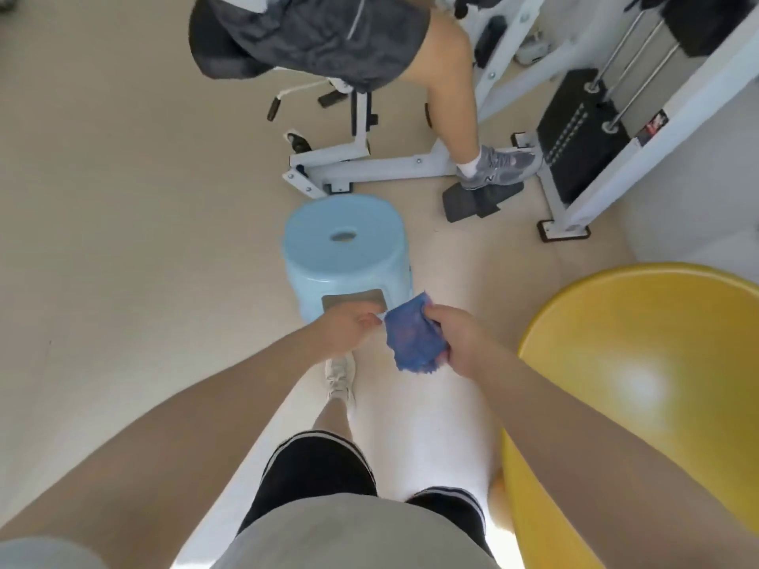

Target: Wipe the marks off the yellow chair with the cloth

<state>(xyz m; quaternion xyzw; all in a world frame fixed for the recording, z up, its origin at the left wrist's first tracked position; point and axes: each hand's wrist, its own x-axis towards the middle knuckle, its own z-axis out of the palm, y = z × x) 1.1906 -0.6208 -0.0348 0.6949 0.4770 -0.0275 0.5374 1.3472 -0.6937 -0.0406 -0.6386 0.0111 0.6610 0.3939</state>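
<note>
The left hand (347, 327) pinches a corner of the blue cloth (412, 338) while the right hand (454, 336) grips its other side, bunched, near a pale blue plastic stool (347, 256). The yellow chair (640, 388) sits right of both hands, untouched. No marks show on its glossy seat, so a bunched cloth could well miss them.
</note>
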